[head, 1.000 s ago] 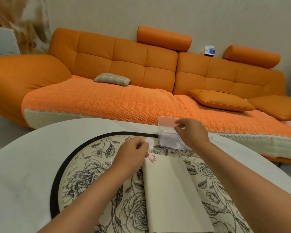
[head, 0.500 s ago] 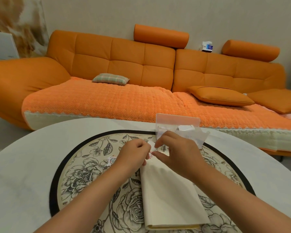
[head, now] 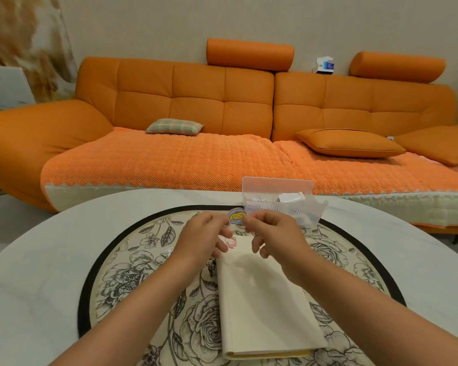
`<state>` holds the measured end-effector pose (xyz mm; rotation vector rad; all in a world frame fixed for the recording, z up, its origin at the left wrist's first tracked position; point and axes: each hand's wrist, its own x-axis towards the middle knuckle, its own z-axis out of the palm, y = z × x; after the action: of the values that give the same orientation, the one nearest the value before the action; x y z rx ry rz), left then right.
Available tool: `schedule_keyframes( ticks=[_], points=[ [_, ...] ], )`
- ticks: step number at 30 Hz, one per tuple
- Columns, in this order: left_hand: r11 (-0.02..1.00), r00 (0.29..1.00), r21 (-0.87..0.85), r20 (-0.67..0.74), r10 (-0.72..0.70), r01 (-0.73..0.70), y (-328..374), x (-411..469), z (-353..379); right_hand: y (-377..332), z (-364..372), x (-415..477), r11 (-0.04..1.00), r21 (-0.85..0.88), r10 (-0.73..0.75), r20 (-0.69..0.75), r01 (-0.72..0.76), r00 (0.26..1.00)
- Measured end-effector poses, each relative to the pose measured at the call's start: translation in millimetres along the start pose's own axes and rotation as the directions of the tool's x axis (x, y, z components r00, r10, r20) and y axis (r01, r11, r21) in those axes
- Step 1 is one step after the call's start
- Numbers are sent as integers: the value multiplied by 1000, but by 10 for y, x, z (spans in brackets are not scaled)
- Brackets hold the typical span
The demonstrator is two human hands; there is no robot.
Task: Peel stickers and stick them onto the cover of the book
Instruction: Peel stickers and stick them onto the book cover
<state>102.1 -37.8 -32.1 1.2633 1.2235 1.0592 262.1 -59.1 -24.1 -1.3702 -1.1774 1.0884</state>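
Note:
A cream-covered book (head: 265, 299) lies closed on the flowered round mat (head: 132, 270), with a small red sticker (head: 232, 243) on its far left corner. Above that far end, my left hand (head: 205, 237) and my right hand (head: 273, 233) together pinch a small round sticker (head: 236, 216) showing a yellow character on blue, one hand on each side of it. Just behind my right hand stands a clear plastic box (head: 280, 200) with several white sticker sheets in it.
The white round table (head: 32, 273) fills the foreground. Beyond its far edge runs a long orange sofa (head: 196, 107) with a plaid cushion (head: 173, 126) and orange pillows (head: 349, 142). A white board (head: 4, 87) leans at the far left.
My right hand came back from the clear box to meet my left hand. Both now hold the round sticker up above the book's far end.

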Motion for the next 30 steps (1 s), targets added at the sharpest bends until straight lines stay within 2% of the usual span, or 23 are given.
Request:
schedule_keyframes(
  ticks=[3, 6, 8, 9, 11, 12, 16, 21, 24, 27, 30],
  points=[
    [989, 998, 132, 33, 62, -66, -33, -20, 17, 37, -19, 7, 983, 95, 154, 60, -159, 986],
    [971, 992, 205, 23, 124, -126, -38, -25, 33, 42, -32, -6, 977, 84, 191, 72, -196, 979],
    [950, 986, 269, 10, 165, -161, -54, -28, 23, 34, -46, -4, 988, -34, 149, 52, -148, 987],
    [936, 982, 301, 5, 188, -181, -66, -30, 16, 32, -55, 9, 984, -145, 104, 33, -98, 994],
    [907, 972, 361, 4, 233, -219, -80, -29, 6, 25, -82, 49, 923, -384, -10, -18, 2, 1000],
    [893, 968, 385, 5, 252, -234, -83, -25, 1, 13, -102, 70, 901, -432, -53, -36, 33, 998],
    [865, 958, 421, 32, 286, -273, -66, -46, -2, -45, -134, 111, 959, -274, -67, 53, 79, 996],
    [847, 953, 446, 49, 298, -288, -79, -39, -7, -28, -128, 123, 958, -281, -33, 85, 56, 996],
    [816, 956, 511, 38, 291, -268, -97, -1, -27, -19, -146, 164, 956, -291, -23, 43, 34, 999],
    [717, 956, 648, 62, 286, -257, -163, 43, -64, 42, -210, 229, 948, -317, 25, -35, -34, 999],
    [590, 941, 738, 201, 271, -327, -273, 88, -83, 122, -254, 262, 923, -360, 131, -40, -136, 991]
  ],
)
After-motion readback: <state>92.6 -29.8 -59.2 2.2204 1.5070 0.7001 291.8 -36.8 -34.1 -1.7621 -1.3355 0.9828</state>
